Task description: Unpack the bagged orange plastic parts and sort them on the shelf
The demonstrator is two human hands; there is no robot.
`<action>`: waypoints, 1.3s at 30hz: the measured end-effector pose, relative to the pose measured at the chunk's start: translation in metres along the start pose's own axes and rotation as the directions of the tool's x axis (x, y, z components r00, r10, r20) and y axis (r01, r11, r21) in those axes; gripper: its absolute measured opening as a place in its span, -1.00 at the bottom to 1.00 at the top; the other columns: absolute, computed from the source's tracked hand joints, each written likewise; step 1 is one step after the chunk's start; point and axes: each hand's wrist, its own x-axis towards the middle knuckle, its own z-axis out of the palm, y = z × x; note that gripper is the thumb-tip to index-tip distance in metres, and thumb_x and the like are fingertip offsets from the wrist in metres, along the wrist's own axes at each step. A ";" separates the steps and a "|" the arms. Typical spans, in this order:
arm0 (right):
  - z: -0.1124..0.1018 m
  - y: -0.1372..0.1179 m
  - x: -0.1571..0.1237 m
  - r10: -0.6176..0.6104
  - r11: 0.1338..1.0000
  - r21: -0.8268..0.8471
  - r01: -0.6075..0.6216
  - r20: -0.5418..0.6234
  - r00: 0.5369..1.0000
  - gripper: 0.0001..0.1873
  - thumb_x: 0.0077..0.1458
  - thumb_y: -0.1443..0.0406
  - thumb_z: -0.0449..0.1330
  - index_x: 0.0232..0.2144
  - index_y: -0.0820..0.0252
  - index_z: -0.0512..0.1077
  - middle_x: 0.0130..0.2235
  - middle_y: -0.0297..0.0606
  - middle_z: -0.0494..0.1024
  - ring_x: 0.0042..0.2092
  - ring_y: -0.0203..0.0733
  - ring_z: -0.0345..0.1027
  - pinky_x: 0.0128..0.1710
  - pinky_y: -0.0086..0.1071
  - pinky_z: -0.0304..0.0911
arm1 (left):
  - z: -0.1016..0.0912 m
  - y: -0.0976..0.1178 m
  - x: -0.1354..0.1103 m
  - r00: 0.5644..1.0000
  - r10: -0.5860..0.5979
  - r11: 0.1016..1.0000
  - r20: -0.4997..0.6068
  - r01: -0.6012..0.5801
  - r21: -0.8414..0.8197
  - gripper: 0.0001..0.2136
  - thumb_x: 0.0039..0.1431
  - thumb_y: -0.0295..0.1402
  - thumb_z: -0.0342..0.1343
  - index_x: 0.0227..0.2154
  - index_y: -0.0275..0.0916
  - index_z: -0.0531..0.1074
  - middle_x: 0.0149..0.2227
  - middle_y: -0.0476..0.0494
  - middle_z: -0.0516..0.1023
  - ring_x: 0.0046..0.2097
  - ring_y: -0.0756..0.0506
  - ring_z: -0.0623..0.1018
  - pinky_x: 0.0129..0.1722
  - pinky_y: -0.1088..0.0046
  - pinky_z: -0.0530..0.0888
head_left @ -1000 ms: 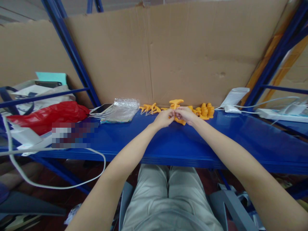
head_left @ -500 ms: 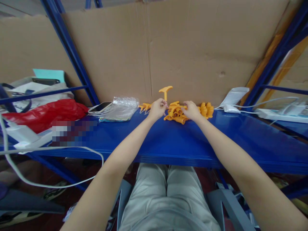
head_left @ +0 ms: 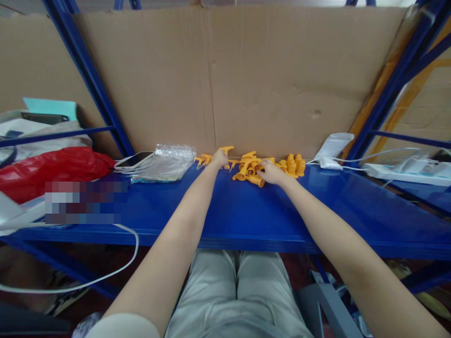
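Note:
A heap of small orange plastic parts (head_left: 251,168) lies at the back of the blue shelf (head_left: 246,211), against the cardboard. My left hand (head_left: 219,159) is closed around a T-shaped orange part (head_left: 226,149), held low beside a few orange pieces with chains (head_left: 203,159). My right hand (head_left: 269,171) rests on the heap with its fingers curled on the orange parts. More orange parts (head_left: 294,165) stand upright just right of that hand.
A clear plastic bag (head_left: 165,162) and a phone (head_left: 134,159) lie left of the parts. A red bag (head_left: 49,171) and white cables (head_left: 88,277) are at far left. A white pouch (head_left: 333,145) and power strip (head_left: 405,170) sit to the right.
My left hand has lowered the T-shaped part from above the heap to the shelf on the left. My right hand stayed on the heap. The view shifted slightly.

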 end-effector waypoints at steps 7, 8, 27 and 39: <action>-0.004 -0.006 -0.002 0.030 0.999 0.009 -0.030 0.034 0.999 -0.61 0.24 0.30 0.02 0.07 0.28 0.39 0.20 0.09 0.36 0.18 0.07 0.31 0.12 -0.16 0.28 | 0.008 -0.013 -0.001 1.000 -0.013 0.987 -0.011 0.014 0.159 -0.56 0.05 -0.55 0.17 0.03 -0.27 0.34 -0.44 -0.15 0.60 -0.46 -0.18 0.63 -0.45 0.32 0.55; -0.004 -0.006 -0.002 0.027 1.000 0.009 -0.028 0.037 0.999 -0.61 0.24 0.30 0.02 0.07 0.28 0.39 0.20 0.09 0.37 0.18 0.07 0.31 0.12 -0.17 0.27 | 0.009 -0.013 -0.003 1.000 0.004 0.985 -0.018 0.000 0.175 -0.55 0.04 -0.55 0.16 0.05 -0.27 0.34 -0.40 -0.19 0.61 -0.44 -0.20 0.64 -0.42 0.29 0.56; 0.000 -0.002 0.002 0.003 0.999 0.037 -0.004 0.020 1.000 -0.63 0.20 0.33 0.08 0.03 0.25 0.43 0.16 0.05 0.45 0.17 0.05 0.33 0.13 -0.17 0.25 | -0.021 0.005 -0.029 0.972 0.234 0.884 -0.013 -0.208 0.420 -0.67 0.13 -0.40 0.14 -0.01 -0.28 0.44 0.03 -0.36 0.56 0.11 -0.26 0.52 0.08 0.31 0.42; -0.009 -0.021 -0.008 0.089 0.995 0.050 -0.090 0.021 0.996 -0.55 0.23 0.33 0.05 0.14 0.35 0.35 0.16 0.13 0.46 0.17 0.12 0.36 0.10 -0.14 0.28 | 0.011 0.001 -0.093 0.875 0.477 0.872 -0.084 -0.460 0.166 -0.73 0.12 -0.55 0.04 -0.13 -0.24 0.48 -0.20 -0.17 0.61 -0.12 -0.15 0.58 -0.02 0.28 0.49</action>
